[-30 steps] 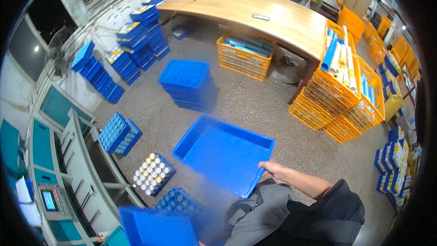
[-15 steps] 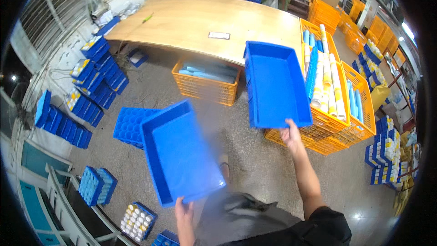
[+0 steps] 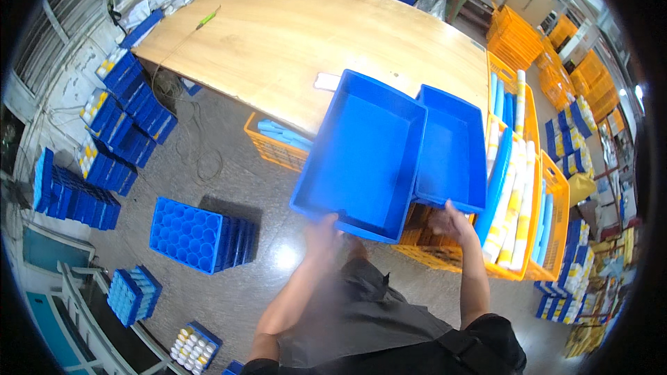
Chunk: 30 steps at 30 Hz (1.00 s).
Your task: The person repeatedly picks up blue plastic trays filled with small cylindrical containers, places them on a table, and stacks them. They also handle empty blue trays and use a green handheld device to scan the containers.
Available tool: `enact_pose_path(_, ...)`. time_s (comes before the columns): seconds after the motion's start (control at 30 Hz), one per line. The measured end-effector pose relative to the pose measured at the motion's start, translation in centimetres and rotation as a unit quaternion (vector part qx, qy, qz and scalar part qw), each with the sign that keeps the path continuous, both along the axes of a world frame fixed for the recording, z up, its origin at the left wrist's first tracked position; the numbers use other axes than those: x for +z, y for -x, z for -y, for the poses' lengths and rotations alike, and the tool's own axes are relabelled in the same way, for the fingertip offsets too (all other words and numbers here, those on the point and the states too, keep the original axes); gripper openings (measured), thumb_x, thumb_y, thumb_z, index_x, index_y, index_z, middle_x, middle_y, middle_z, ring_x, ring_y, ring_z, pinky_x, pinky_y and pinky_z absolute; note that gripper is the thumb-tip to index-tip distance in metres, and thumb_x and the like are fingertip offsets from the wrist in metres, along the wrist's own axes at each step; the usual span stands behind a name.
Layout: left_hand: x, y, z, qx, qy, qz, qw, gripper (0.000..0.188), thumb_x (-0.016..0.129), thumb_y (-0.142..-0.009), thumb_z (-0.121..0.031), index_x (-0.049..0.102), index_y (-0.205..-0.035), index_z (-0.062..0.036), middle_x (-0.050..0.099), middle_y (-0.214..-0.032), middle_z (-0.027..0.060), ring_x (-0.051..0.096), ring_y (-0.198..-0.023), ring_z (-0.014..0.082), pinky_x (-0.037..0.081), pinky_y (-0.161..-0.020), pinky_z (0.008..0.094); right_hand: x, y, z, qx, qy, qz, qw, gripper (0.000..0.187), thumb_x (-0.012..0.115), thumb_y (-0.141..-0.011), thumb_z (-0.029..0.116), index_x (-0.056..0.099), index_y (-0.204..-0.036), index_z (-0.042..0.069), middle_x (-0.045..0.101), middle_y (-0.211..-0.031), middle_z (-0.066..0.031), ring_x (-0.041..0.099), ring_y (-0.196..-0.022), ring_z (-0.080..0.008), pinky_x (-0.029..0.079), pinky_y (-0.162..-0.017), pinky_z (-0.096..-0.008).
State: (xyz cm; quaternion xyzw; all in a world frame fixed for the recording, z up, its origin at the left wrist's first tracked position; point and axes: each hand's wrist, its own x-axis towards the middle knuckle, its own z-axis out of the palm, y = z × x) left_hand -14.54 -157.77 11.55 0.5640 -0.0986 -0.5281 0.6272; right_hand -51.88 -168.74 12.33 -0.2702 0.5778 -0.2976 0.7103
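Observation:
Two blue plastic trays are in front of me by the table's near edge, both without anything in them. My left hand (image 3: 325, 235), partly blurred, grips the near edge of the larger-looking left tray (image 3: 365, 156). The fingers of my right hand (image 3: 455, 223) hold the near edge of the right tray (image 3: 450, 149). The left tray slightly overlaps the right one's side. Under the right tray, part of an orange crate (image 3: 445, 257) is hidden.
The wooden table (image 3: 278, 35) carries a green-handled tool (image 3: 206, 19) and a white card (image 3: 326, 81). Rolled sheets (image 3: 517, 201) fill orange crates on the right. A stack of blue trays with round cups (image 3: 186, 235) stands on the floor at left. More blue bins (image 3: 132, 111) line the wall.
The left tray has swung right and away from me, up against the right tray. My left hand went with it. The view has shifted, bringing the table closer.

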Motion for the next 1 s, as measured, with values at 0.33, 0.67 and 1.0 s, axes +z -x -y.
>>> enact_pose_path(0.33, 2.9, -0.7, 17.4, -0.126, -0.121, -0.062, 0.983, 0.036, 0.07, -0.087, -0.017, 0.059, -0.108, 0.0098, 0.067, -0.089, 0.0161, 0.069, -0.073, 0.0242, 0.05, -0.05, 0.0294, 11.7, -17.2, 30.7, 0.248, 0.427, -0.081, 0.866, 0.032, 0.056, -0.101, 0.028, 0.065, -0.115, 0.0, 0.068, -0.089, -0.0096, 0.065, -0.078, -0.0147, 0.053, -0.07, -0.028)
enact_pose_path(0.67, -6.7, -5.6, 9.3, 0.129, -0.168, -0.107, 0.972, 0.059, 0.064, -0.096, -0.02, 0.039, -0.145, 0.0007, 0.063, -0.12, 0.0174, 0.064, -0.107, 0.027, 0.053, -0.095, 0.0398, -6.5, -40.6, 47.5, 0.543, 0.425, -0.557, 0.463, 0.095, 0.091, -0.058, 0.039, 0.046, -0.133, -0.001, 0.055, -0.121, -0.0226, 0.055, -0.113, -0.0374, 0.049, -0.095, -0.0435)
enact_pose_path(1.0, -19.7, 15.8, -35.4, 0.622, -0.368, -0.292, 0.626, 0.051, 0.04, -0.103, -0.039, 0.036, -0.147, -0.0144, 0.051, -0.135, 0.0183, 0.052, -0.112, 0.0392, 0.043, -0.095, 0.0563, -8.6, -47.1, 45.1, 0.423, 0.443, -0.454, 0.646, 0.078, 0.087, -0.054, 0.041, 0.062, -0.117, 0.003, 0.063, -0.109, -0.0199, 0.061, -0.104, -0.0344, 0.052, -0.088, -0.0432)
